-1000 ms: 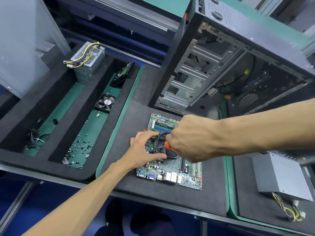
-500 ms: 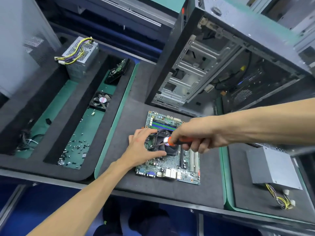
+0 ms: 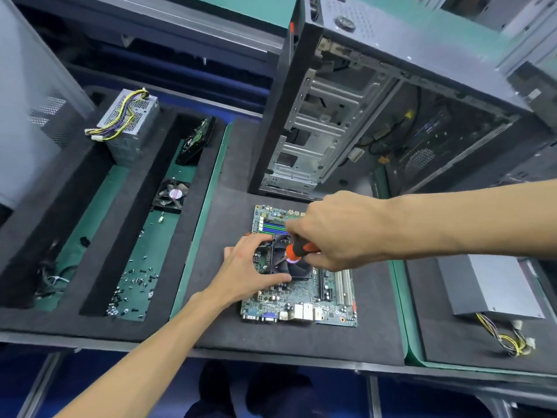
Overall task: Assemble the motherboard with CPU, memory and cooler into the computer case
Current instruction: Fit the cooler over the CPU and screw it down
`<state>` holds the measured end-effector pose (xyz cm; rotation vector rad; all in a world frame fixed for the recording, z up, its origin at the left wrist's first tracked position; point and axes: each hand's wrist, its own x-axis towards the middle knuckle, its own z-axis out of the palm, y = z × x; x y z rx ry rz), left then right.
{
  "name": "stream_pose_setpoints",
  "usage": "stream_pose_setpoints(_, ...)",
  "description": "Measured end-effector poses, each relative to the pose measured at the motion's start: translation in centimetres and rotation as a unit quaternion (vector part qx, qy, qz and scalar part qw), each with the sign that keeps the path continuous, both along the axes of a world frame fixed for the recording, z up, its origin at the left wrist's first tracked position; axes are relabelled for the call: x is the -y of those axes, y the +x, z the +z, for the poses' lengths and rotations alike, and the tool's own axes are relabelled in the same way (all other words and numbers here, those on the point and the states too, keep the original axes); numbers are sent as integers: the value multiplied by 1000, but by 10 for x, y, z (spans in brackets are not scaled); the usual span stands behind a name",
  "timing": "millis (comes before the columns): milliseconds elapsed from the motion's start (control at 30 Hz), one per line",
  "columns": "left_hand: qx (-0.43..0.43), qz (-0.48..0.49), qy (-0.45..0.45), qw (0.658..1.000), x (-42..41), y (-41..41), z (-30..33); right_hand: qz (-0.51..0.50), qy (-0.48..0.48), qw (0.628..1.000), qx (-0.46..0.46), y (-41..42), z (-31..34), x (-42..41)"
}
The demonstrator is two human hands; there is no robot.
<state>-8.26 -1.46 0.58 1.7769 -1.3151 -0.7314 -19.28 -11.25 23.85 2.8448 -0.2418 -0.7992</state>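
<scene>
Dark foam matting (image 3: 346, 336) covers the bench in my one head view, with the motherboard (image 3: 304, 300) lying flat on it, just in front of the open computer case (image 3: 376, 116). My left hand (image 3: 247, 273) rests on the board's left edge, thumb and fingers curled against the cooler (image 3: 294, 267) to steady it. My right hand (image 3: 337, 230) is wrapped round the orange-handled screwdriver (image 3: 297, 251), its tip hidden down at the cooler. I judge I'm fastening the cooler. The board looks stiff but fragile; I'd lift it by its bare edges, never by the fan or slots. Loose screws (image 3: 135, 285) sit in the tray to the left.
</scene>
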Motion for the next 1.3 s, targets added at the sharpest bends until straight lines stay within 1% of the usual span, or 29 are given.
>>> stream_pose_setpoints(133, 44, -48, 36, 997, 4, 0, 6, -80, 22, 995, 63, -11, 15, 24)
stream_pose_setpoints(200, 82, -61, 31, 994, 8, -1, 8, -127, 28, 987, 97, -22, 24, 38)
stream_pose_setpoints(267, 126, -56, 4, 990, 14, -3, 12, -167, 21, 978, 123, -37, 27, 52)
stream_pose_setpoints(300, 162, -59, -17, 985, 17, -4, 15, -187, 18, 973, 132, -45, 26, 58)
stream_pose_setpoints(367, 248, -93, -53, 963, 28, -8, 22, -230, 20, 964, 135, -63, 21, 66)
stream_pose_setpoints(433, 296, -134, -65, 944, 39, -13, 27, -262, 30, 955, 133, -79, 13, 70)
stream_pose_setpoints(500, 294, -157, -56, 941, 47, -17, 28, -280, 36, 949, 139, -91, 4, 71)
stream_pose_setpoints(567, 259, -163, -38, 951, 51, -17, 23, -289, 49, 946, 141, -97, -3, 72)
stream_pose_setpoints(667, 231, -163, -46, 958, 52, -16, 15, -297, 68, 940, 150, -103, -11, 76)
stream_pose_setpoints(833, 234, -172, -47, 956, 55, -21, 13, -291, 83, 938, 169, -112, -20, 81)
stream_pose_setpoints(1100, 234, -173, -43, 956, 54, -21, 13, -300, 99, 933, 171, -117, -25, 81)
stream_pose_setpoints(1300, 238, -171, -39, 955, 54, -22, 13, -286, 90, 940, 162, -114, -29, 79)
